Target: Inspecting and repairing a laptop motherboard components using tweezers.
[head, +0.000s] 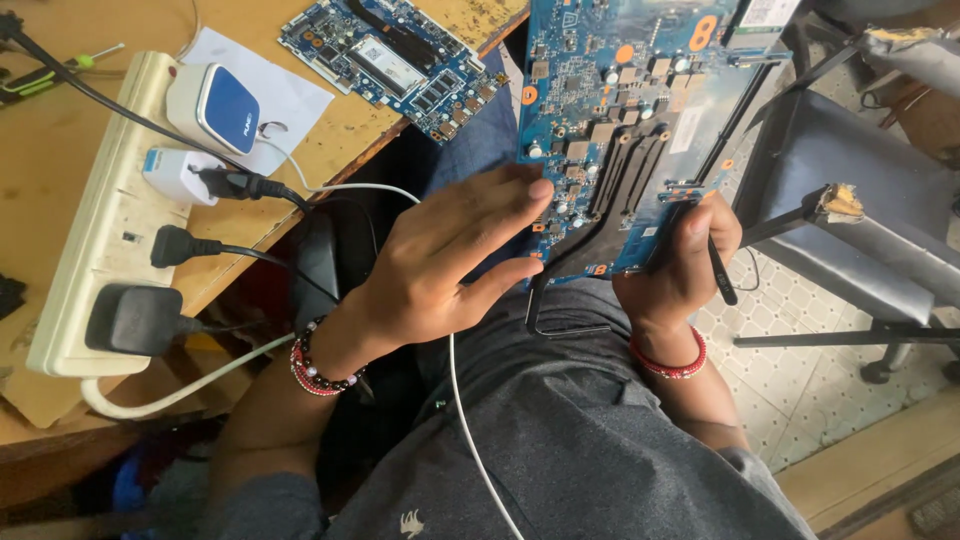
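Observation:
A large blue circuit board [640, 110] with black heat pipes and many small parts is held up over my lap. My right hand [680, 265] grips its lower right edge and also holds a thin black tool [722, 275] that points down past my palm. My left hand [450, 255] lies flat with fingers spread, its fingertips touching the board's left side. Both wrists wear red bead bracelets.
A second blue circuit board [390, 62] lies on the wooden bench [60, 150] at upper left. A cream power strip [95, 230] carries several plugs and chargers. A white cable [470, 420] crosses my lap. A black chair [860, 210] stands right on tiled floor.

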